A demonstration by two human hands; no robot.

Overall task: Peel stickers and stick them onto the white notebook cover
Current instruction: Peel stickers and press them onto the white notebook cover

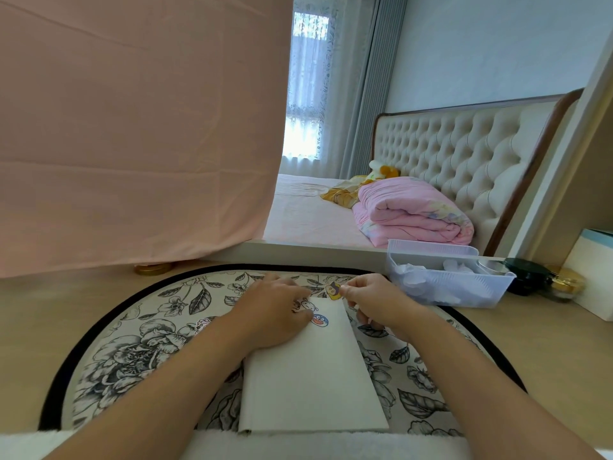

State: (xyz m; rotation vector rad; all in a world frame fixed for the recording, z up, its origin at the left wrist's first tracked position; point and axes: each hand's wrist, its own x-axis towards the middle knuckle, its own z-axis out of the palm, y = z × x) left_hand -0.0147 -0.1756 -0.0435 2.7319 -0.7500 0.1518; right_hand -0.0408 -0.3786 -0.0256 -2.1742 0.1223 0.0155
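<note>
Left hand (pixel 275 313) rests flat on white notebook (pixel 311 376), fingers extended; right hand (pixel 374 300) pinches cartoon sticker (pixel 333 290) between thumb and forefinger at notebook's far edge.

Pale wooden desk (pixel 33 327) with floral mat (pixel 132 353), clear plastic bin (pixel 447 288) and, perhaps, cosmetic jars (pixel 527 275).

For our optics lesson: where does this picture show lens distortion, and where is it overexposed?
Head view: wide-angle distortion tilts the headboard and the grey curtain; the window is blown out; the sticker in the right hand looks soft.
</note>
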